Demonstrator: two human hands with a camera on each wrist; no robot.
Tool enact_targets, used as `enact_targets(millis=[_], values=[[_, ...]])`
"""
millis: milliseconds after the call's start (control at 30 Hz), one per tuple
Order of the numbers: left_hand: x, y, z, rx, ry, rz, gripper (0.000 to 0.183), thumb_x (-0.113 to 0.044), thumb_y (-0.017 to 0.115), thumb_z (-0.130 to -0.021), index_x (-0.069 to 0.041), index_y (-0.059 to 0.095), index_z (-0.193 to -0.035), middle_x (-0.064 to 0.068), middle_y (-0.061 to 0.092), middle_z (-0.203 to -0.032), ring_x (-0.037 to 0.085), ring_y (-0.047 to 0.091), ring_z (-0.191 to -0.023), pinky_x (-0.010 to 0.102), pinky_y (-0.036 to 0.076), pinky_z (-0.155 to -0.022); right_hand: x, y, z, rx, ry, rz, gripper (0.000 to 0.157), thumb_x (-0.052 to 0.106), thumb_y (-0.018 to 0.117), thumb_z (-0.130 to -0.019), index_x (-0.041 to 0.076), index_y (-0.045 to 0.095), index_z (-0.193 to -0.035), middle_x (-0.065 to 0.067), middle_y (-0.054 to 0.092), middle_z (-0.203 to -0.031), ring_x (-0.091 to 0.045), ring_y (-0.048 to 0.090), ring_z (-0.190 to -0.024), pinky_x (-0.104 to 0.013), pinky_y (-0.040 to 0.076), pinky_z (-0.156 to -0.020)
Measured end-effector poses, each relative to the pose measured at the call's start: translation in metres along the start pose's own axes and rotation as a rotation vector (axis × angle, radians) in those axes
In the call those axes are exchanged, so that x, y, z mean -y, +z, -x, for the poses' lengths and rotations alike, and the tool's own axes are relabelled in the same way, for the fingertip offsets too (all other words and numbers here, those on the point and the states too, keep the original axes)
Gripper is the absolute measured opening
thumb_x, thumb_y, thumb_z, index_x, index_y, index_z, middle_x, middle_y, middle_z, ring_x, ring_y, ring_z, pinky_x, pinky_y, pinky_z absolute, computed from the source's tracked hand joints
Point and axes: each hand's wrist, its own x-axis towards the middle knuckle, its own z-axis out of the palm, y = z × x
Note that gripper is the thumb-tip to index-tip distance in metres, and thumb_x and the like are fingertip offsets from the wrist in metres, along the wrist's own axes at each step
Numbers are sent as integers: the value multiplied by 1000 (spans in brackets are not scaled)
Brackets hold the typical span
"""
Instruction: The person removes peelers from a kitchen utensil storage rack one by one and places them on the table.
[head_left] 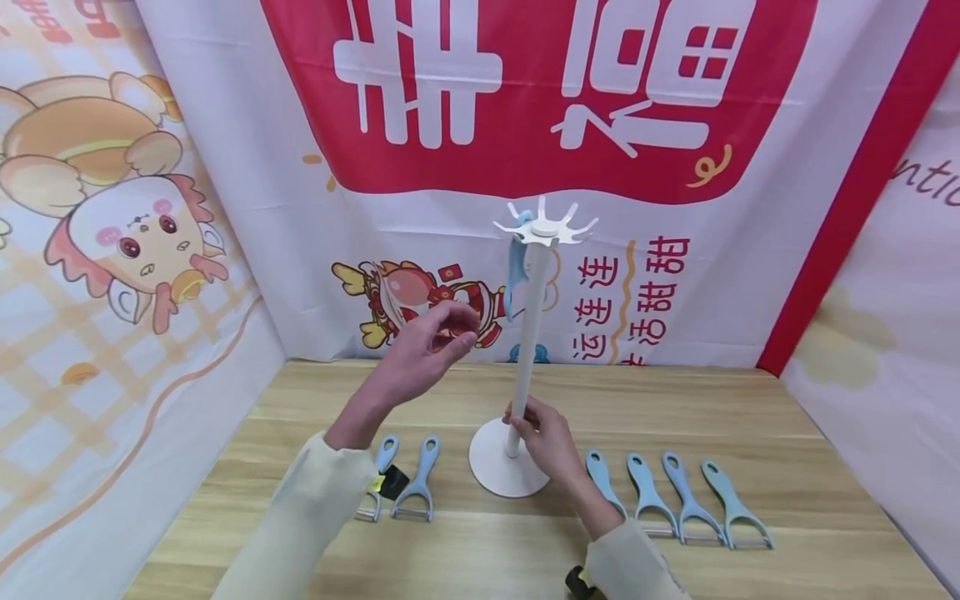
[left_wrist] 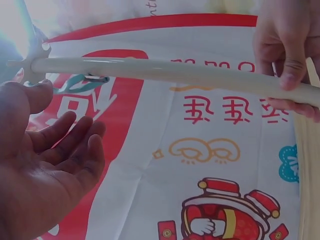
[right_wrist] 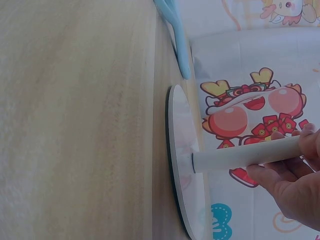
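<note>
A white stand [head_left: 531, 333] with a round base [head_left: 495, 467] and a crown of hooks [head_left: 546, 227] stands upright on the table. My right hand [head_left: 551, 442] grips its pole low down, fingers and thumb wrapped around it, as the right wrist view also shows. From a hook on the far left side hangs a blue peeler [head_left: 516, 275]. My left hand [head_left: 429, 350] is raised to the left of the pole, below the hooks, holding nothing. In the left wrist view its fingers [left_wrist: 65, 145] are loosely bent with the palm showing, close to the hanging peeler [left_wrist: 82, 85].
On the wooden table [head_left: 480, 550], two blue peelers lie left of the base, one [head_left: 420, 479] fully visible, the other [head_left: 386, 454] partly behind a black wrist device [head_left: 393, 482]. Several more peelers [head_left: 682, 492] lie in a row at right. Printed cloth [head_left: 315, 250] hangs behind and on both sides.
</note>
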Motion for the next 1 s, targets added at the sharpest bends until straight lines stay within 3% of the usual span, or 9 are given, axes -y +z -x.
enact_targets(millis=[100,367,533,1000], values=[[-5,1,-8,-5,22,29,31,-20,57,-102,-8,54,-130,9,63,-121,24,60,-112,37,59,-91,0,0,0,6,-9,7,10,9,59,-99,9,66,-105,-3,72,-104,-21,68,-106,-47,54,-102],[-16,4,-34,0,86,137,40,-17,54,-103,-6,47,-141,12,59,-133,28,57,-124,41,52,-106,0,0,0,3,-2,22,11,11,58,-100,8,66,-106,-3,72,-104,-21,67,-106,-48,54,-102],[-20,6,-43,15,112,135,45,-20,52,-104,-8,42,-147,10,55,-141,24,55,-128,40,50,-109,1,0,1,3,5,18,10,10,58,-100,11,67,-104,-3,72,-103,-21,67,-106,-47,55,-100],[-26,3,-70,124,168,245,44,-12,42,-107,-3,39,-150,15,49,-146,29,46,-138,47,39,-118,0,1,0,4,0,20,11,10,58,-100,8,66,-106,-3,72,-103,-21,67,-107,-47,55,-100]])
